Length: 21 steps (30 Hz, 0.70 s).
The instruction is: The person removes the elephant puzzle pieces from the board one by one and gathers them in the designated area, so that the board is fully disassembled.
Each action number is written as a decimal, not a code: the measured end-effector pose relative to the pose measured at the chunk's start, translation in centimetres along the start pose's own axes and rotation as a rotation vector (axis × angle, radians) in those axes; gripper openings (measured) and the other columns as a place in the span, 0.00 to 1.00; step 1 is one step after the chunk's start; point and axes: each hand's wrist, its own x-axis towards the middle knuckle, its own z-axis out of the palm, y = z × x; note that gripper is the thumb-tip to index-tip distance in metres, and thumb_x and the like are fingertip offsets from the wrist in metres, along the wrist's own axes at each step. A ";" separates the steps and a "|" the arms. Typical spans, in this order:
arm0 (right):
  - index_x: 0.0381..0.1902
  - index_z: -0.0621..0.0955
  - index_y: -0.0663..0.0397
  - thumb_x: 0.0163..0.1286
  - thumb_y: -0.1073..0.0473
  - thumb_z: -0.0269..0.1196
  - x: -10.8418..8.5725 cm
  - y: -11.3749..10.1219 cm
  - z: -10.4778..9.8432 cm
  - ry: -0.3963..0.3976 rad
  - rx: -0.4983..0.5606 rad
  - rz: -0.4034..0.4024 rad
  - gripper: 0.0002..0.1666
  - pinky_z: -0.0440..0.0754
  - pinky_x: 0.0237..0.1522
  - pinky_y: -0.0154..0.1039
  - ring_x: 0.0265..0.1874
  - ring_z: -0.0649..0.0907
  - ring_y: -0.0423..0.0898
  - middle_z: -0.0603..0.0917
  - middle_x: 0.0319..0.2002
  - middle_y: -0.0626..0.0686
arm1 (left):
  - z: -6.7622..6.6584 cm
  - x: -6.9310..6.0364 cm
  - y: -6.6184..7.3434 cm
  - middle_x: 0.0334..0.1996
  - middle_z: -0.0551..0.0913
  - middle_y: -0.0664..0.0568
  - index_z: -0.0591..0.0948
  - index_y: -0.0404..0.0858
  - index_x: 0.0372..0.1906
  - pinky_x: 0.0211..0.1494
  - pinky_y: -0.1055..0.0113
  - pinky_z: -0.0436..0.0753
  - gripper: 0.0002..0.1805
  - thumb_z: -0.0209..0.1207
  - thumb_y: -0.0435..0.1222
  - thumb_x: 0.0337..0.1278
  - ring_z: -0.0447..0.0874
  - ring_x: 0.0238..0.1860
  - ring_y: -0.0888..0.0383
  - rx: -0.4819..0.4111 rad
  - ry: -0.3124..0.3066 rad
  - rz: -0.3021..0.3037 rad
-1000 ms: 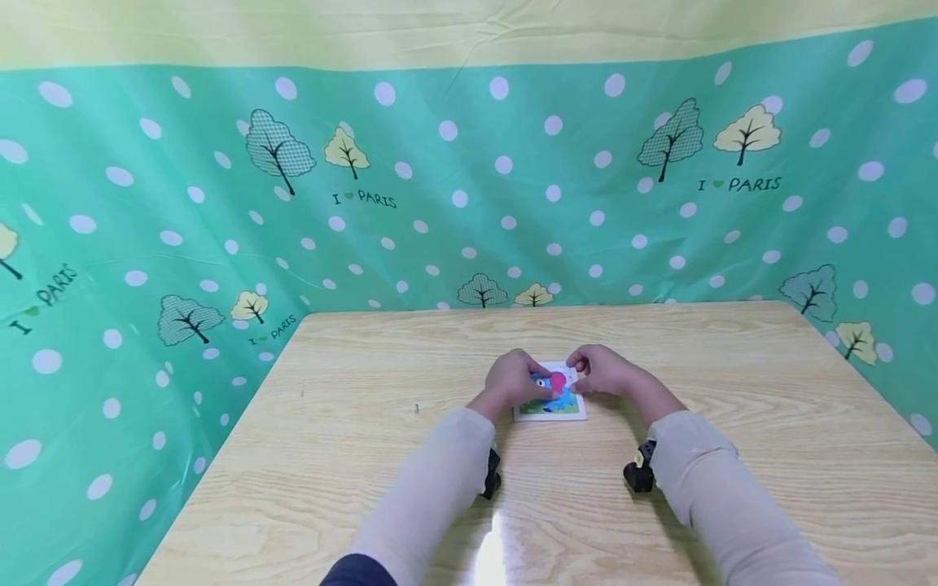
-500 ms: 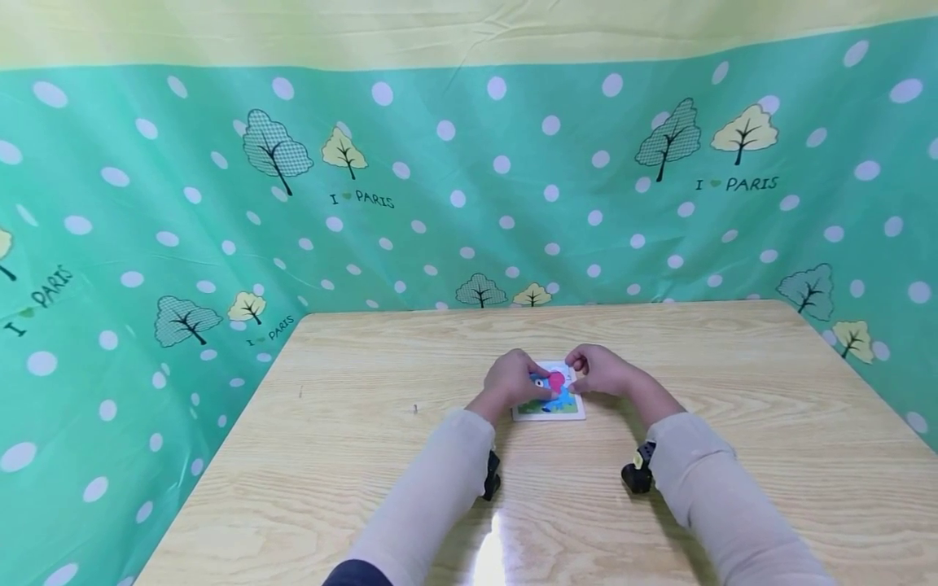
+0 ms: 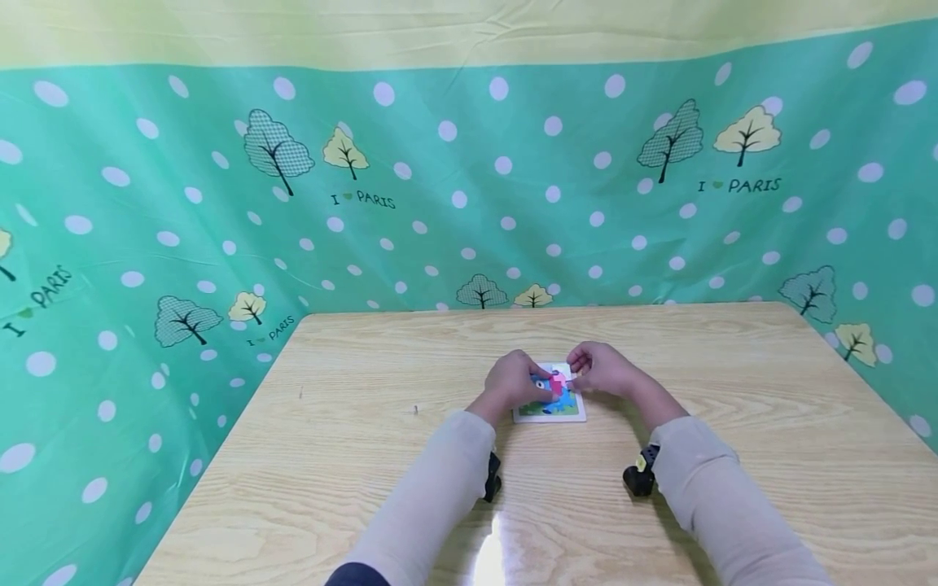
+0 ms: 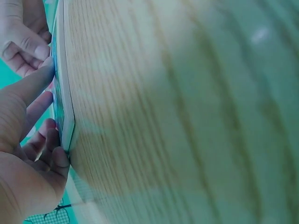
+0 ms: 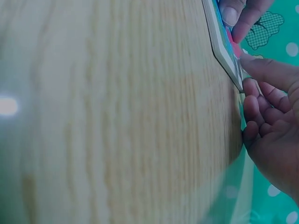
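Observation:
A small square picture puzzle [image 3: 551, 417] with a white border lies flat on the table, showing a blue cartoon figure on green ground. Near its upper right is a pink-and-white puzzle piece [image 3: 563, 373]; its outline is too small to make out fully. My right hand [image 3: 603, 370] pinches this piece at the puzzle's right edge, thumb on top and other fingers curled beside. From the left, my left hand [image 3: 513, 379] reaches over the picture, thumb and index finger touching its face. In the left wrist view, its remaining fingers [image 4: 52, 140] bend at the puzzle's edge.
The wooden table [image 3: 366, 464] extends around the puzzle. A small dark mark [image 3: 415, 409] lies to its left. Behind and beside the table hangs a green dotted curtain [image 3: 410, 203]. Each wrist wears a black camera [image 3: 639, 478].
The pink patch looked round and whole earlier; now pink-and-white shows beside the right thumb. The right hand has shifted slightly. My left hand has stayed in place.

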 end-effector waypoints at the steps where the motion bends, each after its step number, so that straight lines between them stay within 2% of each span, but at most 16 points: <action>1: 0.52 0.78 0.69 0.62 0.72 0.71 0.0 0.0 0.0 0.006 0.004 -0.004 0.21 0.79 0.47 0.42 0.43 0.77 0.52 0.81 0.45 0.60 | 0.0 0.0 0.0 0.43 0.85 0.59 0.93 0.48 0.46 0.55 0.63 0.80 0.19 0.80 0.48 0.48 0.80 0.47 0.60 0.000 0.001 0.002; 11: 0.48 0.79 0.69 0.65 0.75 0.69 0.3 0.5 0.0 0.045 0.051 -0.031 0.14 0.81 0.46 0.39 0.41 0.79 0.50 0.82 0.41 0.59 | -0.1 -0.2 0.1 0.42 0.84 0.59 0.93 0.48 0.45 0.54 0.64 0.80 0.19 0.80 0.48 0.47 0.79 0.44 0.61 -0.013 -0.001 -0.004; 17: 0.51 0.79 0.68 0.65 0.78 0.67 0.4 0.7 0.0 0.041 0.101 -0.047 0.17 0.80 0.37 0.33 0.36 0.80 0.49 0.83 0.37 0.58 | 0.0 -0.1 0.0 0.40 0.84 0.59 0.93 0.48 0.46 0.52 0.65 0.80 0.19 0.80 0.49 0.47 0.79 0.44 0.61 -0.002 0.002 0.005; 21: 0.52 0.81 0.68 0.64 0.77 0.68 0.4 0.8 0.0 0.037 0.095 -0.058 0.18 0.81 0.37 0.34 0.36 0.80 0.49 0.83 0.37 0.58 | 0.0 0.0 -0.1 0.40 0.84 0.59 0.93 0.48 0.45 0.53 0.64 0.80 0.19 0.80 0.49 0.47 0.79 0.44 0.61 -0.006 0.005 0.006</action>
